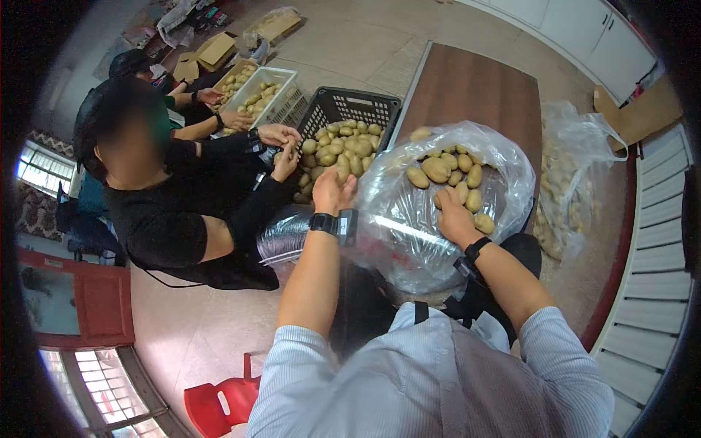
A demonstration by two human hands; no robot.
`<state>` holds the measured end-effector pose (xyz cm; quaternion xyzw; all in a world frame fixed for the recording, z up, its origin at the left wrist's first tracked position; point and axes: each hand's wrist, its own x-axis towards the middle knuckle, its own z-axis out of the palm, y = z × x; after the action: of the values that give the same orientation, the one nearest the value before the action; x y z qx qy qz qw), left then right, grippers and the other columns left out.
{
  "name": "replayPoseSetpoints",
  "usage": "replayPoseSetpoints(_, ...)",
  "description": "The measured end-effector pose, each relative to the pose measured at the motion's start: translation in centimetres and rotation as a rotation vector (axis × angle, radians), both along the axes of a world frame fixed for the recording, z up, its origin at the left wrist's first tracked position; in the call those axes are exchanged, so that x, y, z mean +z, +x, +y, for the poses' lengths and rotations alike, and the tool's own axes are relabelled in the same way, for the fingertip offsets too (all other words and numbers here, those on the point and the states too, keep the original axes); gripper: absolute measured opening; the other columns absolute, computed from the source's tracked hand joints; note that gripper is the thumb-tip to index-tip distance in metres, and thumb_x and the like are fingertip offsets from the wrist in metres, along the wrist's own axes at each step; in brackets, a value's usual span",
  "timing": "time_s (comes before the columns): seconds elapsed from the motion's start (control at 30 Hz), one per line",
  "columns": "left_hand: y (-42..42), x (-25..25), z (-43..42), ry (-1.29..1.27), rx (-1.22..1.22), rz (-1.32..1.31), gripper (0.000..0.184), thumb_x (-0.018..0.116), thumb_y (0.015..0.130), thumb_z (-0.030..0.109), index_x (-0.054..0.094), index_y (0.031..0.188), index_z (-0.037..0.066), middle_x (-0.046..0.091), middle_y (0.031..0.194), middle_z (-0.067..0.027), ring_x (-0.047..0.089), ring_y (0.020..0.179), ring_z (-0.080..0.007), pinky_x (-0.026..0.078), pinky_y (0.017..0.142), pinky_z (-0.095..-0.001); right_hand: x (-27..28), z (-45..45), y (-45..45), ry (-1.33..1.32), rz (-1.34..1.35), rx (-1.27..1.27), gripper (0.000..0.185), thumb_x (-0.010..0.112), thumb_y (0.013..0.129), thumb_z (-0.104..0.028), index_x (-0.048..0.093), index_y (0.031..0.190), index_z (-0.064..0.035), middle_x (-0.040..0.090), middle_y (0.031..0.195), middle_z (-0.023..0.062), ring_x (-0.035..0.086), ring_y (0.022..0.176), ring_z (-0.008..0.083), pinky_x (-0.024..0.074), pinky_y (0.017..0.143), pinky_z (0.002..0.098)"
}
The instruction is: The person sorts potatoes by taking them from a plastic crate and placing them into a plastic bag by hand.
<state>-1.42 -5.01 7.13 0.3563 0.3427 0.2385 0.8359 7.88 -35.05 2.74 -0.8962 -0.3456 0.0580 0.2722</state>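
While right fingers [453,208] touch potatoes [437,171] in centre-right bag [515,157], left fingers [326,185] lie nearer upper-centre crate [343,109]; cannot tell either grip.

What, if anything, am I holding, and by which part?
Cannot tell: your right hand is among oval tan potatoes in clear plastic; your left hand shows no clear grasp.

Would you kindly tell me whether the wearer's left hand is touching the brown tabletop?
Apart. The head view shows part of the black crate and the clear bag between the left hand and the brown tabletop.
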Motion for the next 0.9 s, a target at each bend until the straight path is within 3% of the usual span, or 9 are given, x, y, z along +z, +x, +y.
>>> replayPoseSetpoints(0.03,-0.2,-0.4,0.5,0.002,0.001,-0.001,0.020,0.048,0.091,0.014,0.050,0.106,0.001,0.053,0.102,-0.0162,0.059,0.087,-0.0335,0.054,0.077,-0.0433,0.2,0.0,-0.2,0.002,-0.001,0.001,0.044,0.054,0.076,-0.003,0.045,0.119,-0.0086,0.040,0.131,0.0209,0.055,0.099,0.0437,0.0466,0.083,0.0496)
replayPoseSetpoints(0.13,-1.1,-2.7,2.1,0.067,-0.051,0.052,0.013,0.052,0.090,0.014,0.050,0.084,0.002,0.047,0.085,-0.0020,0.046,0.078,-0.0127,0.049,0.065,-0.0313,0.8,-0.2,-0.6,-0.049,-0.003,0.033,0.043,0.055,0.075,-0.004,0.046,0.117,-0.0098,0.042,0.128,0.0202,0.056,0.098,0.0430,0.0466,0.083,0.0492)
replayPoseSetpoints(0.27,-0.9,-14.7,8.8,0.425,0.007,0.083,0.034,0.068,0.079,0.031,0.053,0.072,0.002,0.052,0.071,-0.0146,0.061,0.071,-0.0318,0.046,0.053,-0.0422,-0.1,-0.1,-0.7,-0.070,-0.059,0.052,0.039,0.056,0.075,-0.003,0.049,0.113,-0.0081,0.043,0.127,0.0193,0.056,0.097,0.0412,0.0465,0.083,0.0484)
replayPoseSetpoints(0.33,-1.0,-14.6,9.1,1.715,-0.020,0.518,0.047,0.074,0.069,0.044,0.054,0.063,0.002,0.054,0.062,-0.0175,0.060,0.067,-0.0351,0.048,0.057,-0.0425,-0.3,-0.1,-0.7,-0.094,-0.071,0.063,0.038,0.057,0.074,-0.003,0.051,0.111,-0.0077,0.043,0.127,0.0190,0.056,0.097,0.0405,0.0466,0.083,0.0480)
replayPoseSetpoints(0.37,-1.3,-14.6,9.0,1.716,-0.020,0.517,0.047,0.074,0.069,0.044,0.054,0.063,0.002,0.054,0.062,-0.0175,0.060,0.067,-0.0351,0.048,0.057,-0.0425,-0.5,-0.2,-0.7,-0.089,-0.064,0.087,0.035,0.056,0.075,-0.003,0.052,0.110,-0.0076,0.043,0.127,0.0198,0.056,0.098,0.0420,0.0477,0.082,0.0490)
replayPoseSetpoints(0.43,-2.4,-6.2,4.9,1.801,-0.229,0.936,0.046,0.073,0.068,0.047,0.058,0.061,0.004,0.060,0.066,-0.0191,0.059,0.064,-0.0380,0.048,0.057,-0.0437,-0.7,-0.4,-0.8,-0.083,-0.057,0.110,0.033,0.055,0.075,-0.004,0.053,0.108,-0.0074,0.044,0.127,0.0205,0.056,0.099,0.0434,0.0487,0.080,0.0500)
replayPoseSetpoints(0.57,-1.6,-17.9,11.1,1.829,-0.148,0.720,0.047,0.073,0.068,0.048,0.060,0.062,0.003,0.060,0.066,-0.0186,0.060,0.064,-0.0372,0.048,0.057,-0.0432,-1.6,-0.5,-0.8,-0.091,-0.118,0.144,0.032,0.056,0.075,-0.005,0.053,0.107,-0.0094,0.045,0.126,0.0179,0.056,0.098,0.0412,0.0495,0.079,0.0482)
replayPoseSetpoints(0.67,-2.6,-10.5,7.6,1.827,-0.347,0.932,0.045,0.072,0.069,0.047,0.061,0.072,0.003,0.062,0.068,-0.0163,0.062,0.065,-0.0327,0.049,0.059,-0.0422,-2.0,-0.6,-0.7,-0.110,-0.085,0.146,0.032,0.057,0.075,-0.005,0.053,0.107,-0.0097,0.046,0.123,0.0172,0.056,0.098,0.0396,0.0488,0.080,0.0473)
replayPoseSetpoints(0.9,-2.5,-7.7,6.6,1.583,-0.496,1.091,0.044,0.072,0.069,0.044,0.065,0.074,0.001,0.065,0.076,-0.0194,0.065,0.074,-0.0343,0.050,0.065,-0.0423,-1.2,-0.8,-1.2,-0.098,-0.045,0.149,0.035,0.058,0.072,-0.003,0.053,0.106,-0.0099,0.049,0.113,0.0166,0.056,0.095,0.0385,0.0472,0.079,0.0465)
